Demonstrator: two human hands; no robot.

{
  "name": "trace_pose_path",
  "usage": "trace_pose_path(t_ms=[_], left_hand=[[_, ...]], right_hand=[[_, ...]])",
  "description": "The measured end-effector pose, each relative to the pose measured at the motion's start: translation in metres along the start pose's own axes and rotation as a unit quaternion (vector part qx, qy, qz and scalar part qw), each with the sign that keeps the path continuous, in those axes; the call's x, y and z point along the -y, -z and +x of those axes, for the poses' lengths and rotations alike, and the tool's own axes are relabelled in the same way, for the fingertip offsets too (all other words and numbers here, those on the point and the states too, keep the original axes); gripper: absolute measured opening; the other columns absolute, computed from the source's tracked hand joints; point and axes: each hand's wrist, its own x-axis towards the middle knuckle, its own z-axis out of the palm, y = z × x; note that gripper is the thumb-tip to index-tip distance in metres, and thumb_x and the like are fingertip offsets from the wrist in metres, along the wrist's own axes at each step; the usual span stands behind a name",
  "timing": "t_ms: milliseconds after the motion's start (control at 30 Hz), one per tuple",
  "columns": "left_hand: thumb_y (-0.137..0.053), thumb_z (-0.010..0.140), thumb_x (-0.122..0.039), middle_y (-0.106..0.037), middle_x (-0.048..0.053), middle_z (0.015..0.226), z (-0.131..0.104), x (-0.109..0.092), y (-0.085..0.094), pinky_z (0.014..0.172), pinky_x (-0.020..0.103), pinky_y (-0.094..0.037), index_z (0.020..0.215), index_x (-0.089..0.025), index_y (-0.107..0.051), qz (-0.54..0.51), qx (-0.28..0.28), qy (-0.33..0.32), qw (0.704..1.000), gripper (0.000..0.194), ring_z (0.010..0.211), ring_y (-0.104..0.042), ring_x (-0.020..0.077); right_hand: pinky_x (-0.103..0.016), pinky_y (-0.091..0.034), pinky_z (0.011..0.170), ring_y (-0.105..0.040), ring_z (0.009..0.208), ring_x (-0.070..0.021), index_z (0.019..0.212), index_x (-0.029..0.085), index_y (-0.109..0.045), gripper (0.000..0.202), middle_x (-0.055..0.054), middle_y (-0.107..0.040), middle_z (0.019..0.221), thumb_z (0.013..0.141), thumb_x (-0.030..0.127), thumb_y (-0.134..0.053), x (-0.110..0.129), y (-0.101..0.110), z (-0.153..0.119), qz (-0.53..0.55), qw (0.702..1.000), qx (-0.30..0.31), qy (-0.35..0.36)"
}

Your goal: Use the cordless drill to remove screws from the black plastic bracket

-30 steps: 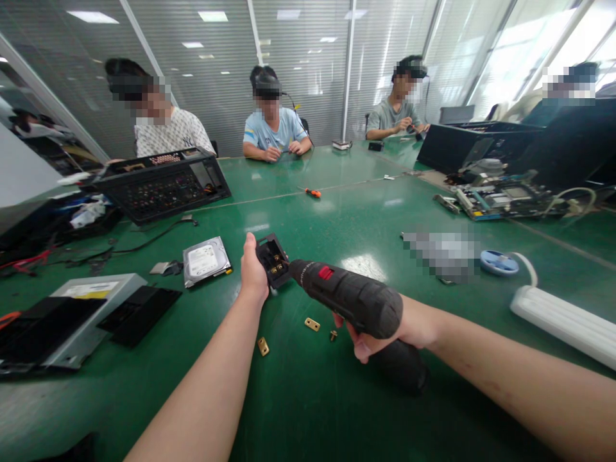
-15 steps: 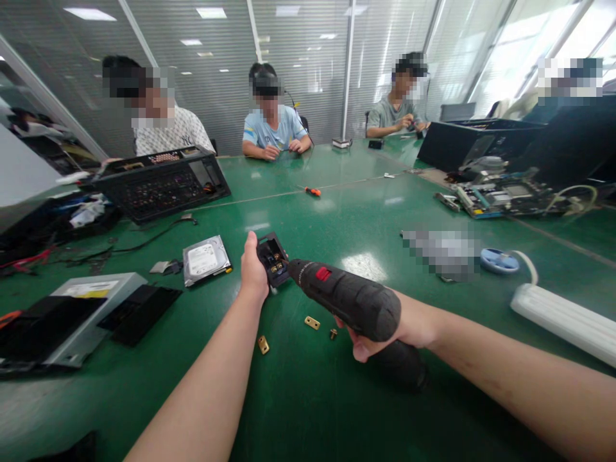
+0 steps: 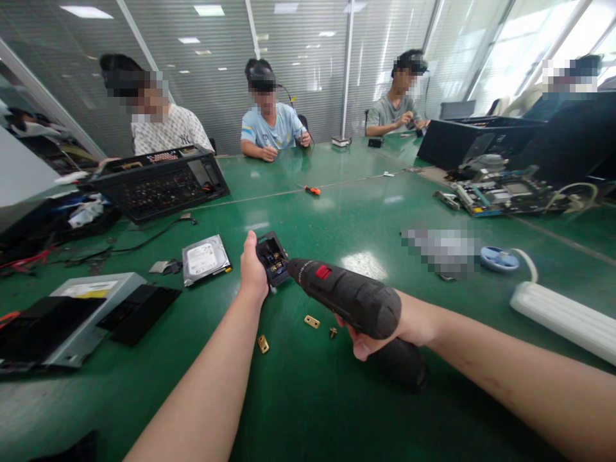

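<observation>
While my left hand [image 3: 253,273] is clamped on the left side of a black housing [image 3: 272,258], thumb raised along its wall, my right hand [image 3: 359,343] is closed around the grip of a black drill [image 3: 356,298] — chuck at the housing's right side. Both lie well short of the far edge of the tabletop [image 3: 298,398]; whether the housing touches it, I cannot tell. As judged, the drill is rigid and heavy, best taken by its grip; the housing is light and stiff, perhaps brittle at its thin walls, and best held by its outer sides — clear of the open interior. Nearer me, a brass plate [image 3: 312,321], a second brass plate [image 3: 262,344] and a small screw [image 3: 333,332] should prove hard and slippery, best pinched by their edges.
</observation>
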Motion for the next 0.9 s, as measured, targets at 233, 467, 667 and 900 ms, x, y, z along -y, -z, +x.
trace_pose_path(t_ms=[233,467,667,900], left_hand=[[-0.057,0.092,-0.074,-0.074,0.01,0.071,-0.0012,-0.0014,-0.0013,0.065,0.038,-0.066,0.082,-0.02,-0.066,-0.008,-0.002,0.006,1.0,0.056,0.075,-0.079,0.0295],[-0.057,0.093,-0.074,-0.074,0.009,0.069,-0.0019,-0.0025,-0.0009,0.063,0.036,-0.066,0.083,-0.02,-0.066,-0.008,0.007,0.01,1.0,0.056,0.073,-0.08,0.0285],[-0.058,0.09,-0.076,-0.075,0.01,0.072,-0.0016,-0.002,-0.0003,0.065,0.038,-0.066,0.08,-0.021,-0.064,-0.004,0.004,0.01,1.0,0.057,0.077,-0.08,0.0299],[-0.059,0.089,-0.076,-0.074,0.009,0.071,-0.0016,-0.0011,-0.0005,0.065,0.038,-0.065,0.085,-0.019,-0.066,0.001,-0.001,0.004,1.0,0.058,0.07,-0.078,0.0278]], right_hand=[[-0.03,-0.06,0.064,-0.072,0.063,-0.0182,0.078,0.015,-0.074,0.035,-0.001,-0.076,0.068,0.057,0.019,-0.102,-0.0008,-0.0001,-0.0008,-0.009,1.0,-0.005,-0.005],[-0.03,-0.06,0.064,-0.072,0.062,-0.018,0.08,0.016,-0.073,0.037,-0.001,-0.075,0.068,0.057,0.019,-0.102,-0.0015,0.0023,0.001,-0.003,1.0,0.002,-0.005],[-0.03,-0.06,0.063,-0.072,0.062,-0.0184,0.08,0.015,-0.072,0.039,-0.001,-0.075,0.068,0.056,0.018,-0.102,-0.0005,-0.0006,0.0008,-0.008,1.0,-0.007,-0.009],[-0.029,-0.06,0.063,-0.072,0.063,-0.0179,0.081,0.015,-0.071,0.039,-0.001,-0.075,0.069,0.057,0.021,-0.101,-0.0017,-0.0002,0.001,-0.013,1.0,-0.01,-0.007]])
